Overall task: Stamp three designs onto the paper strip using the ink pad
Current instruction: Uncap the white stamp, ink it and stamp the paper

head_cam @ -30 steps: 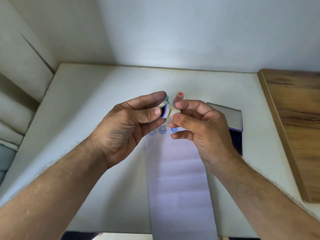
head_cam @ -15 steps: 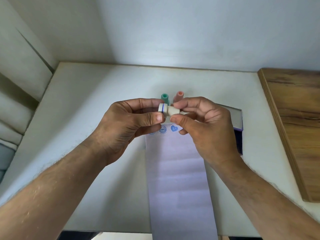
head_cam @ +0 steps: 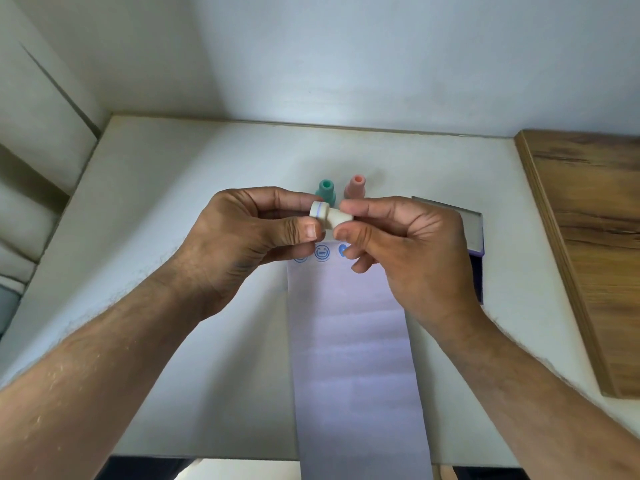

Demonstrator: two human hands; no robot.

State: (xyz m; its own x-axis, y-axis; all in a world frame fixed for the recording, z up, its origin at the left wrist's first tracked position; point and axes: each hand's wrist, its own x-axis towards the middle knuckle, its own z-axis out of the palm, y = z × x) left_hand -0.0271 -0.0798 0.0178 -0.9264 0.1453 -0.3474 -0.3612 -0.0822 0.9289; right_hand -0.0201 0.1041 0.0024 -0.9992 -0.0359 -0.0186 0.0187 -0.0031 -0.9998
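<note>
Only the head view to go on, so here's what it shows: both hands are up over the far end of the paper strip [head_cam: 349, 341], sharing one little white stamp [head_cam: 329, 215]. The left hand [head_cam: 242, 244] has its fingers [head_cam: 308, 232] closed around the wide capped end with the blue ring, and the right hand [head_cam: 415, 251] pinches the narrower handle end. The stamp's long axis lies sideways, roughly parallel to the table [head_cam: 173, 202], cap end pointing left, so neither end faces down. Just below the hands I can see three blue prints [head_cam: 321, 252] in a row on the strip, the outer two partly hidden by fingers, so I'd say the stamping looks done and this is capping up. The green stamp [head_cam: 326, 191] and pink stamp [head_cam: 356, 187] stand upright just behind. The ink pad [head_cam: 474, 230] sits open beside the right hand, which is nearer to it and to the empty spot next to the pink one.
</note>
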